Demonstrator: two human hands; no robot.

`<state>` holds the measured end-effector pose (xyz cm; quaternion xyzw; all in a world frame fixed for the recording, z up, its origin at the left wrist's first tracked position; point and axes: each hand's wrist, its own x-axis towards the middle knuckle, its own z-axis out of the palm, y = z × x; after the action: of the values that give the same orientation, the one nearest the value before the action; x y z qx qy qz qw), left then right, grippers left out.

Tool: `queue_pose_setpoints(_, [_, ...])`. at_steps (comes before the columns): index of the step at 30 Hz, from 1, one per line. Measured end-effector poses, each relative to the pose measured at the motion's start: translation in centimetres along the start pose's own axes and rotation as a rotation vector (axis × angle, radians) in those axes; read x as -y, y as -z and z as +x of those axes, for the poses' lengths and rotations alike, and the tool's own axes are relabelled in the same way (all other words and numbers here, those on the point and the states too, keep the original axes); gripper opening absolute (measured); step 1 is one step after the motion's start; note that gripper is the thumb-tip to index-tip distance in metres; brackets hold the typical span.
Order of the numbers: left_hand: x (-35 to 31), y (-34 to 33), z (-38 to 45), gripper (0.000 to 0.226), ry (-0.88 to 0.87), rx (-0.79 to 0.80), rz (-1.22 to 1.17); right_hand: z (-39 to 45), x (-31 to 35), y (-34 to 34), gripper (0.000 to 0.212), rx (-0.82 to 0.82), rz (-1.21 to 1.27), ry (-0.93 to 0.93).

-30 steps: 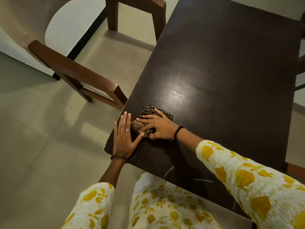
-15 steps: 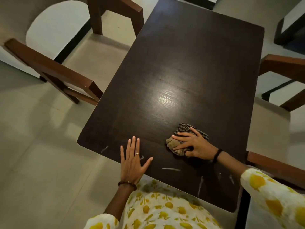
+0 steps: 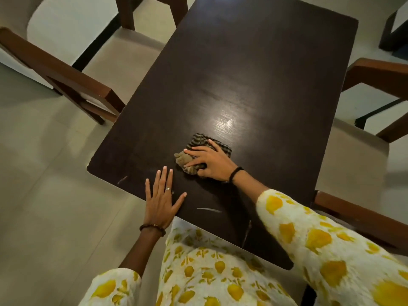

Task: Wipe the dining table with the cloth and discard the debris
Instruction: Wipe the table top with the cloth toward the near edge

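Pressing bunched brown striped cloth onto dark wooden dining table w/ right hand, fingers curled on it; left hand flat, fingers spread, near table edge.

Left hand flat; right hand curled, pressing.

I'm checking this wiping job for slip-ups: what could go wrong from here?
The right hand presses a bunched cloth, so it may cover little per pass and leave the pale streaks near the table's front edge. The left hand lies flat at that edge, so crumbs swept that way could fall onto the floor.
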<state>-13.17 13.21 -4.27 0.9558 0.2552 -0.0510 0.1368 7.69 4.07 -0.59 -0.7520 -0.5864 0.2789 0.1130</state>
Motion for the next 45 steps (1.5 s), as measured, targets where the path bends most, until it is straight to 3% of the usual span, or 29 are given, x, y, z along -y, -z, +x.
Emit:
queue_pose_setpoints(7, [-5.3, -1.4, -2.6, 0.071, -0.164, 0.030, -0.122, -17.9, -5.5, -2.6, 0.037, -0.080, 0.113, -0.157])
queue_pose_setpoints(10, [-7.8, -2.1, -3.3, 0.072, -0.220, 0.072, -0.117, -21.5, -6.1, -2.7, 0.038, -0.052, 0.128, -0.247])
queue_pose_setpoints(16, [-9.9, -2.9, -4.1, 0.074, -0.228, 0.141, -0.041, -16.5, -4.4, -2.3, 0.043, -0.125, 0.102, -0.299])
queue_pose_setpoints(22, [-9.8, -2.8, -4.0, 0.071, -0.233, 0.150, 0.001, -8.6, -1.6, -2.4, 0.034, -0.142, 0.058, -0.200])
queue_pose_setpoints(26, [-9.9, -2.9, -4.1, 0.071, -0.240, 0.148, 0.016, -11.8, -2.3, -3.0, 0.035, -0.201, 0.083, -0.153])
queue_pose_setpoints(35, [-10.0, -2.7, -4.0, 0.072, -0.237, 0.171, 0.025, -25.9, -4.2, -6.8, 0.039, -0.442, 0.229, -0.454])
queue_pose_setpoints(40, [-10.0, -2.7, -4.0, 0.072, -0.234, 0.182, 0.046, -24.3, -3.0, -7.1, 0.041, -0.437, 0.216, -0.574])
queue_pose_setpoints(45, [-10.0, -3.0, -4.0, 0.071, -0.232, 0.165, 0.078, -18.8, -1.6, -5.4, 0.040, -0.344, 0.132, -0.476])
